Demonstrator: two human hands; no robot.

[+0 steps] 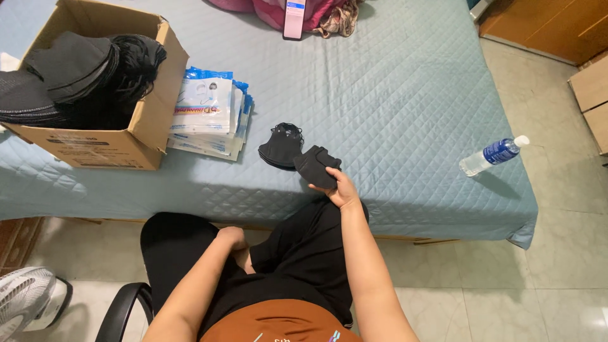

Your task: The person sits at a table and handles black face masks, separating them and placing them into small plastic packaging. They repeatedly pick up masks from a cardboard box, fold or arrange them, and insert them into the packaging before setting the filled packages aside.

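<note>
Your right hand (344,189) is closed on a small stack of black face masks (316,166) at the near edge of the blue quilted bed (392,95), just beside a second pile of black masks (280,145) lying on the quilt. Your left hand (232,238) rests curled between your thighs, holding nothing that shows. To the left, packaged masks (206,114) lie against a cardboard box (149,107) full of black masks, and a water bottle (494,155) lies well apart to the right.

Black trousers (304,253), rust-orange top (278,323), bare forearms
</note>
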